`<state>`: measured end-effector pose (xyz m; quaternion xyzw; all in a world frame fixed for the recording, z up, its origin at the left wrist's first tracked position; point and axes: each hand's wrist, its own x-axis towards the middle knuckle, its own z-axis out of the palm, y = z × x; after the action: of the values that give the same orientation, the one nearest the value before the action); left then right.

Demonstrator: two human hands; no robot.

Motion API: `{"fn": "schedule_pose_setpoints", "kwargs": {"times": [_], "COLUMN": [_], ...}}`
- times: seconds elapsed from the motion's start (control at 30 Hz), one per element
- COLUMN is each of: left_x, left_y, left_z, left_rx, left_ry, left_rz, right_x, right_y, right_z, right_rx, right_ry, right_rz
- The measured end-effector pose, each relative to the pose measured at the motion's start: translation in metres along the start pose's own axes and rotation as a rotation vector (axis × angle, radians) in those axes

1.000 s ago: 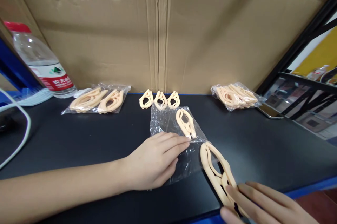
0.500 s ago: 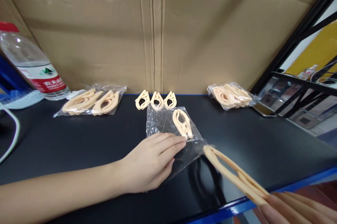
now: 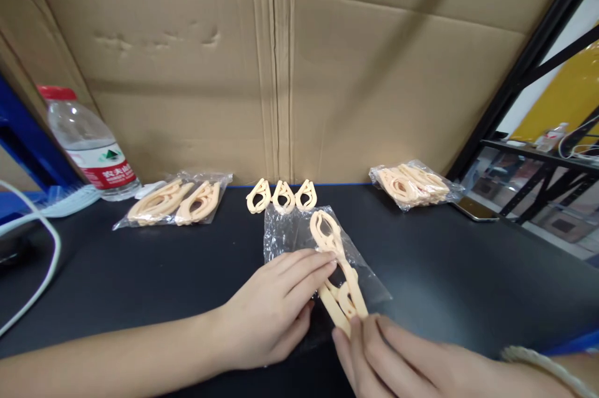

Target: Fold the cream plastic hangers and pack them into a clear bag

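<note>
A clear plastic bag point(image 3: 285, 232) lies on the dark tabletop with a beige folding hanger point(image 3: 324, 226) in it. My left hand point(image 3: 274, 307) is closed at the near edge of the bag, its fingertips touching a second beige folding hanger point(image 3: 341, 289). That second one is gripped at its near end by my right hand point(image 3: 397, 354). Its far end meets the hanger in the bag; whether it is inside the plastic I cannot tell. Just beyond the bag, three small beige folded hangers point(image 3: 282, 197) stand in a row.
Bagged hangers point(image 3: 199, 203) lie at the left, and another bagged bundle point(image 3: 409, 184) at the right beside a phone-like slab point(image 3: 475, 208). A red-capped water bottle point(image 3: 91, 148) and a white cable point(image 3: 55, 254) are at far left. Cardboard point(image 3: 187, 73) walls the back.
My right hand has brought its hanger left and forward from the table's right edge to the bag. My left hand has stayed at the bag. The camera view has shifted slightly.
</note>
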<state>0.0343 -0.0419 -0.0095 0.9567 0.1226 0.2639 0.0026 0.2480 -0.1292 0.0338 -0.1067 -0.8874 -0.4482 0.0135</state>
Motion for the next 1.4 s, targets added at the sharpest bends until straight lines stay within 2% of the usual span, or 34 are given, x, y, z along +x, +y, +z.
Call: {"fn": "schedule_pose_setpoints", "kwargs": {"times": [0.13, 0.27, 0.43, 0.6, 0.7, 0.83, 1.03, 1.13, 1.2, 1.23, 1.3, 1.33, 1.4], "left_x": [-0.001, -0.001, 0.002, 0.002, 0.002, 0.002, 0.003, 0.004, 0.004, 0.004, 0.004, 0.004, 0.005], "left_y": [0.0, 0.001, 0.002, 0.001, 0.001, 0.001, 0.0, 0.0, 0.0, 0.001, 0.001, 0.001, 0.002], "left_z": [0.0, 0.0, -0.001, -0.001, -0.001, -0.002, -0.003, -0.004, -0.004, -0.004, -0.004, -0.004, -0.005], "left_rx": [0.005, 0.002, -0.007, 0.0, 0.0, -0.006, -0.032, -0.062, -0.089, -0.1, -0.106, -0.103, -0.089], "left_ry": [-0.005, -0.039, -0.086, -0.101, -0.094, -0.087, -0.096, -0.11, -0.131, -0.143, -0.161, -0.168, -0.18], "left_rz": [0.017, -0.049, -0.063, -0.06, -0.057, -0.026, -0.009, -0.007, 0.001, 0.002, -0.007, -0.015, -0.022], "right_x": [0.014, 0.026, 0.03, 0.031, 0.031, 0.028, 0.01, 0.002, 0.0, 0.0, 0.001, 0.002, 0.002], "right_y": [0.004, -0.009, -0.023, -0.027, -0.027, -0.028, -0.024, -0.006, 0.018, 0.034, 0.069, 0.086, 0.113], "right_z": [0.026, 0.054, 0.075, 0.091, 0.089, 0.072, 0.036, 0.015, 0.007, 0.008, 0.022, 0.035, 0.071], "right_rx": [0.008, -0.067, -0.093, -0.076, -0.051, -0.05, -0.035, 0.114, 0.365, 0.431, 0.363, 0.284, 0.218], "right_ry": [0.04, -0.053, -0.102, -0.136, -0.151, -0.143, -0.091, -0.108, -0.129, -0.113, -0.079, -0.103, -0.24], "right_rz": [0.093, 0.276, 0.499, 0.579, 0.622, 0.662, 0.535, 0.438, 0.388, 0.421, 0.639, 0.738, 0.77]}}
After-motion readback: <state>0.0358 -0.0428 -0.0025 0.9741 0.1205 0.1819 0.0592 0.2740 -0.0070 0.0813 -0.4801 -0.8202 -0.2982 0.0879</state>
